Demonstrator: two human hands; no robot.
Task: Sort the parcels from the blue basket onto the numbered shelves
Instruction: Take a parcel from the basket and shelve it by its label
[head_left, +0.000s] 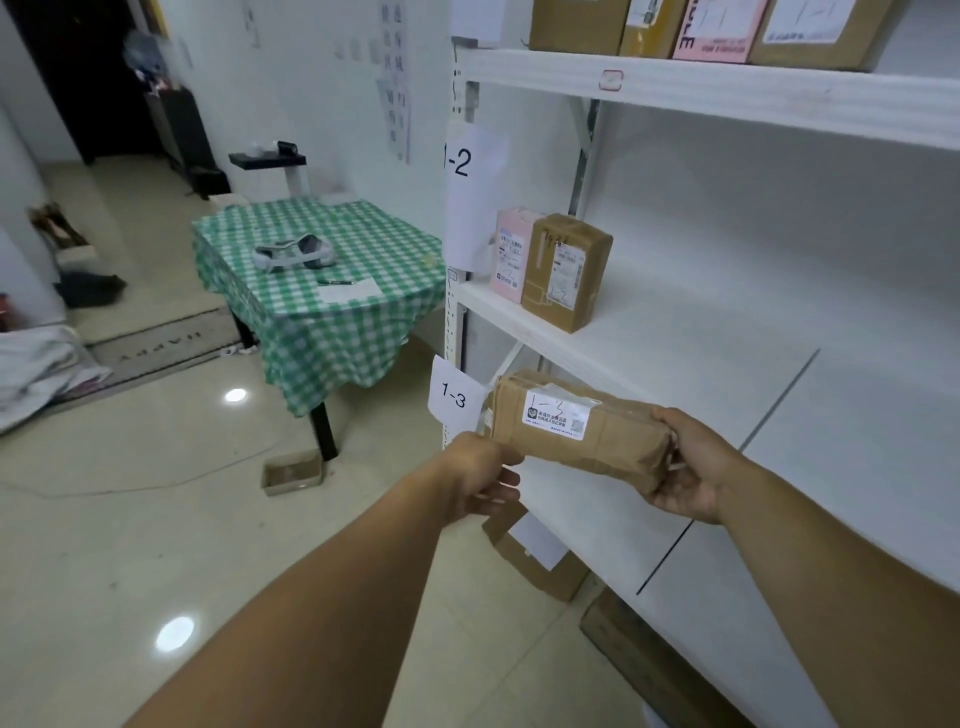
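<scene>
Both forearms (322, 597) reach forward from the lower frame. The left hand (478, 480) grips the left end of a brown parcel (576, 431), fingers curled beneath it; the right hand (691, 467) clasps the right end. The parcel is held in the air in front of the front edge of the 1-2 shelf board (675, 364), just beside the 1-3 tag (453, 397). Its long axis runs left to right, roughly along that edge, right end slightly lower, and its label, handwritten 1-3, faces up. Judged step: destination read, placement pending. The next move calls for lowering it beneath this board, where another parcel (540, 566) lies. The blue basket is not in view.
</scene>
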